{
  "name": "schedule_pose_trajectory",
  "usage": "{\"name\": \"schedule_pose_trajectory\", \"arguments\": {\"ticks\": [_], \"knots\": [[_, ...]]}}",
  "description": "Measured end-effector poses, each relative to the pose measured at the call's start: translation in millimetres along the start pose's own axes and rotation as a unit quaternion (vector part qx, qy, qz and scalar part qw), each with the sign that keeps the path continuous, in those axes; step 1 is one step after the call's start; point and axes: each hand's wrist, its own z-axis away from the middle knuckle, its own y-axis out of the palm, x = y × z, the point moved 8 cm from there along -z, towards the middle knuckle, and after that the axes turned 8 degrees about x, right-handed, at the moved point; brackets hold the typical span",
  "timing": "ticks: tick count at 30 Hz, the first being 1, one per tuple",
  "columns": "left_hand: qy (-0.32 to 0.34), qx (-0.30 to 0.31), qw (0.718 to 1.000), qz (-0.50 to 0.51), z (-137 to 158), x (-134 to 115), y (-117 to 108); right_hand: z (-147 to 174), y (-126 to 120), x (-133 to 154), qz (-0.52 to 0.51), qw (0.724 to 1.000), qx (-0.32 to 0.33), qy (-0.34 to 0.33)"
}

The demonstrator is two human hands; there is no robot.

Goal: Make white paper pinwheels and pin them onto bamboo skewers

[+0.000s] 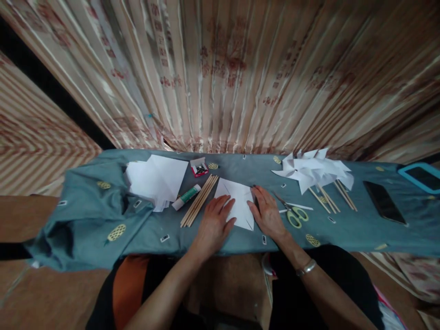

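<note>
A white paper square (237, 198) with slits running in from its corners lies flat on the cloth in front of me. My left hand (215, 221) rests on its left side, fingers spread. My right hand (266, 211) lies along the right edge, fingers stretched out and touching the paper. Just right of that hand are green-handled scissors (294, 214) with a thin paper strip (302, 207) by them. Several wooden sticks (198, 201) lie left of the square, beside a glue stick (186, 197).
A stack of white paper (160, 178) lies at the left, near a small open red box (199, 168) of dark pins or tacks. Paper pinwheels (314, 168) on sticks are piled at the right. Beyond them lie a black phone (383, 201) and a blue-framed device (421, 177). A curtain (223, 82) hangs behind the table.
</note>
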Motion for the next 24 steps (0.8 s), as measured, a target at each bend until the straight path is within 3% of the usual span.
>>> {"name": "schedule_pose_trajectory", "arguments": {"ticks": [6,10,16,24], "knots": [[-0.141,-0.151,0.978,-0.013,15.1,69.7,-83.7,2.3,0.9,-4.0,-0.003,1.0,-0.016,0.003],[-0.179,-0.167,0.969,-0.023,33.4,95.6,-106.8,2.6,2.1,-6.0,-0.007,1.0,-0.021,0.004],[-0.182,-0.114,0.976,-0.04,46.0,107.0,-96.7,2.5,2.6,-6.6,-0.012,1.0,-0.011,0.008],[-0.157,-0.021,0.975,-0.156,37.5,101.6,-71.4,2.5,1.0,-6.5,-0.018,1.0,-0.009,0.013]]}}
